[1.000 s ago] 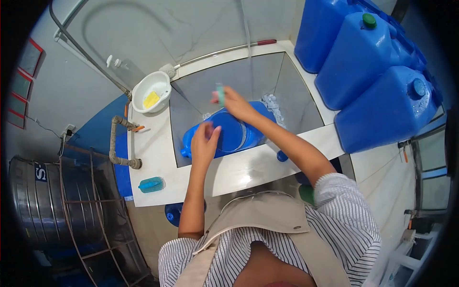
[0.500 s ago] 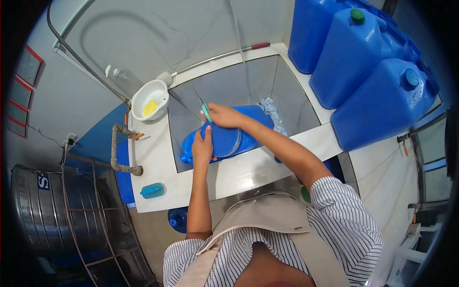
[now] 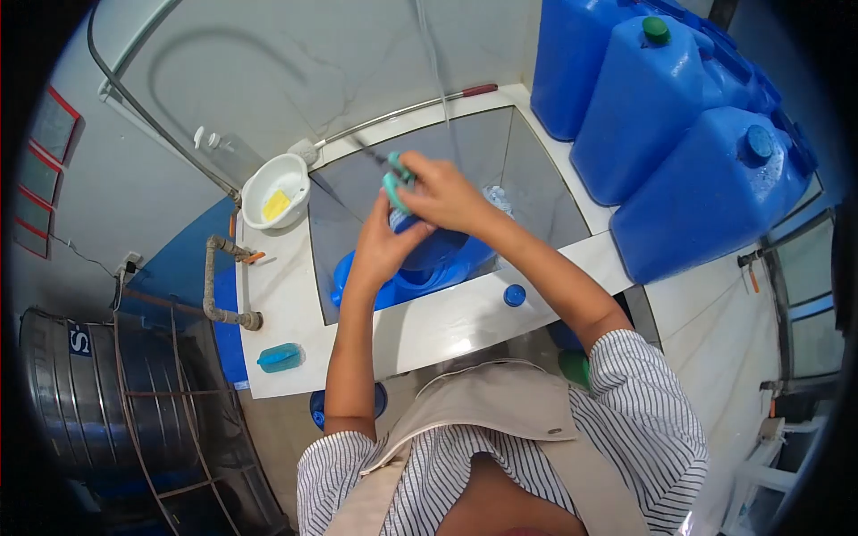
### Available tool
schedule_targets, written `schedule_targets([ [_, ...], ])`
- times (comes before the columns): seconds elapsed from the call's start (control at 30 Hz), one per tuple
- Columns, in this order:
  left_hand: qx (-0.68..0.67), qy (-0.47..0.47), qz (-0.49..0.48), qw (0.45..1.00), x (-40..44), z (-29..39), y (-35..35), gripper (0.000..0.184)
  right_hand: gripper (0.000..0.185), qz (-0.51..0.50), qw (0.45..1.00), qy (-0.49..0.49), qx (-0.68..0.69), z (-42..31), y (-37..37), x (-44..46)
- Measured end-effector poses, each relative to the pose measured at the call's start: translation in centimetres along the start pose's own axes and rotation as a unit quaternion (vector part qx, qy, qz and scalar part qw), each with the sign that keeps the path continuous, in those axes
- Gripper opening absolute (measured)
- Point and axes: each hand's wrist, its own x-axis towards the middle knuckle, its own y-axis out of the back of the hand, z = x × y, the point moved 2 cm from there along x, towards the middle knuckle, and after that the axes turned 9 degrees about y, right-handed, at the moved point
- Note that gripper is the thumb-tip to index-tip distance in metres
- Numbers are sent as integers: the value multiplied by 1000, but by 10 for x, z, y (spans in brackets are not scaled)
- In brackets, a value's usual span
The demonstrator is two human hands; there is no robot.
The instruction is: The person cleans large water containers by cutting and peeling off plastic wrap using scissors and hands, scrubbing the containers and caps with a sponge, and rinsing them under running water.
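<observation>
My right hand (image 3: 442,192) is closed on scissors (image 3: 395,183) with teal handles, held over the sink. The blades point up and left and are blurred. My left hand (image 3: 386,243) is just below them, its fingers curled and thumb pressed on a dark blue plastic part. This part seems to belong to the blue plastic container (image 3: 429,279) in the sink (image 3: 541,183), but my hands hide where they meet. A crumpled pale wrapper (image 3: 499,200) is in the sink behind my right wrist. A round blue cap (image 3: 514,295) sits on the front ledge.
Large blue jugs (image 3: 639,107) stand along the right. At the left are a white basin (image 3: 261,192) with a yellow sponge (image 3: 276,205), a pipe tap (image 3: 214,277) and a teal brush (image 3: 281,357). A long-handled brush (image 3: 393,121) lies along the back ledge.
Both hands have come up and slightly right, with the scissors lifted closer to me. The blue container's visible part looks turned. The cap on the ledge now shows fully.
</observation>
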Motion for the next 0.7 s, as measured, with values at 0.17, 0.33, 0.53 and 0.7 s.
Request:
schedule_targets([
  [0.17, -148, 76, 1, 986, 22, -16, -4, 32, 35, 150, 939, -97, 293, 17, 42, -46],
  [0.33, -241, 48, 31, 969, 27, -10, -25, 28, 44, 8, 800, -250, 546, 9, 23, -103],
  [0.53, -265, 22, 35, 963, 30, -3, -45, 30, 48, 16, 692, -250, 677, 12, 25, -115],
  [0.7, -155, -6, 37, 987, 15, -16, -81, 28, 43, 137, 734, -257, 614, 10, 40, -119],
])
